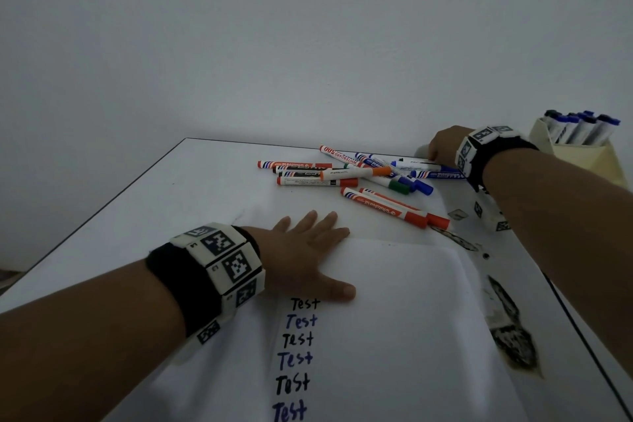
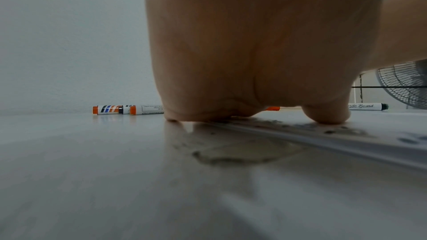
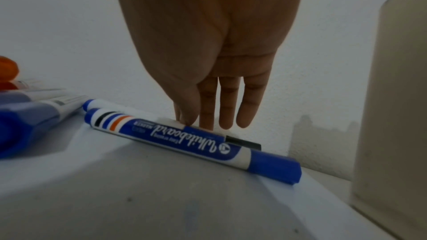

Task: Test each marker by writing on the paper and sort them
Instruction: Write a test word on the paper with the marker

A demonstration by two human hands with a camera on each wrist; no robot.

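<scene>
My left hand (image 1: 315, 250) lies flat with spread fingers on the top edge of the white paper (image 1: 404, 319), which bears a column of "Test" words (image 1: 294, 360) in black and blue. In its wrist view the palm (image 2: 254, 52) presses down. My right hand (image 1: 442, 151) reaches to the far end of the loose marker pile (image 1: 342, 175), by the wall. There its thumb and forefinger tips (image 3: 184, 118) close on a white-barrelled marker (image 3: 242, 143) lying behind a blue whiteboard marker (image 3: 189, 138). The other fingers hang straight.
A beige box (image 1: 579, 161) holding several capped markers stands at the far right, close to my right wrist. Two orange-red markers (image 1: 394, 209) lie between pile and paper. The table's right edge (image 1: 510, 336) is chipped. A fan (image 2: 404, 83) stands beyond.
</scene>
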